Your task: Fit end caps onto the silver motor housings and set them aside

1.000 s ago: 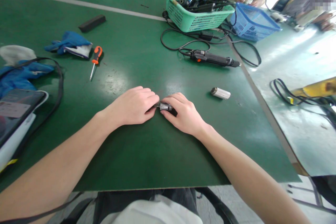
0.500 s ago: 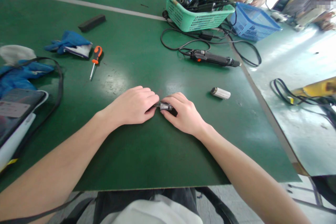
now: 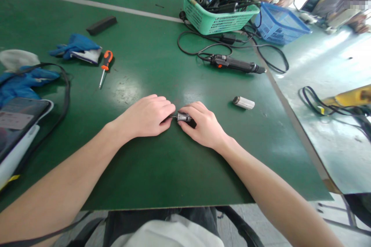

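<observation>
Both hands rest on the green table mat point(image 3: 162, 170) near its middle. My right hand point(image 3: 203, 125) is closed round a small grey metal cylindrical part point(image 3: 183, 117) with a dark end, lying on the mat. My left hand point(image 3: 147, 117) is curled, its fingertips pinched at the thin tip of that part. What the left fingers hold is hidden. A white cylindrical piece point(image 3: 243, 102) lies to the right of my hands.
An orange-handled screwdriver point(image 3: 104, 66), blue gloves point(image 3: 75, 47), a black block point(image 3: 101, 25) and a phone point(image 3: 17, 121) lie at left. A corded black electric screwdriver point(image 3: 236, 64), a green basket point(image 3: 216, 11) of cables and a blue basket point(image 3: 278, 23) sit behind. Other people's hands work at far right.
</observation>
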{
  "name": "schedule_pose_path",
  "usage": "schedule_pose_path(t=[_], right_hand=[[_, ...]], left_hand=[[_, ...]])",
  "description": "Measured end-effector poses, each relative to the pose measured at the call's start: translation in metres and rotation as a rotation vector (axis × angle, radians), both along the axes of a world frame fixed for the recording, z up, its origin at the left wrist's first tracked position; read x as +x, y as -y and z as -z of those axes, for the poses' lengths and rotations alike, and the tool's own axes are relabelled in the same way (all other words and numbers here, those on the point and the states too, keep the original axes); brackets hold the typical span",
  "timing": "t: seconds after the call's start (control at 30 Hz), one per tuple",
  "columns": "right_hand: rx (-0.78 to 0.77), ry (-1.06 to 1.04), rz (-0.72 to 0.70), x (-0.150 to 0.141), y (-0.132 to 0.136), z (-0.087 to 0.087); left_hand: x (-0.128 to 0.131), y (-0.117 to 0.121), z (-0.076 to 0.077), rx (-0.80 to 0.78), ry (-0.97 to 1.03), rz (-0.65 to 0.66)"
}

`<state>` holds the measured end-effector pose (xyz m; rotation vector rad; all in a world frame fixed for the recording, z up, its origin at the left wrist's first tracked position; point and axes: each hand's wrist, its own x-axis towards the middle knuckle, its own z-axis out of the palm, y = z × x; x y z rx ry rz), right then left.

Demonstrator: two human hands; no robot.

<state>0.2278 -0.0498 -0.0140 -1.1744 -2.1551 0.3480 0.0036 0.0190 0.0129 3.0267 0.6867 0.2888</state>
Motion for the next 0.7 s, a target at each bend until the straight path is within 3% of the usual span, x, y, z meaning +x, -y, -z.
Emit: schedule_pose_path(t=[0.7], right_hand=[[-0.001,0.009,0.037,-0.0011,0.0004,-0.0008]], left_hand=[[0.0009,-0.0001,-0.0021,0.013,-0.034,-0.005]])
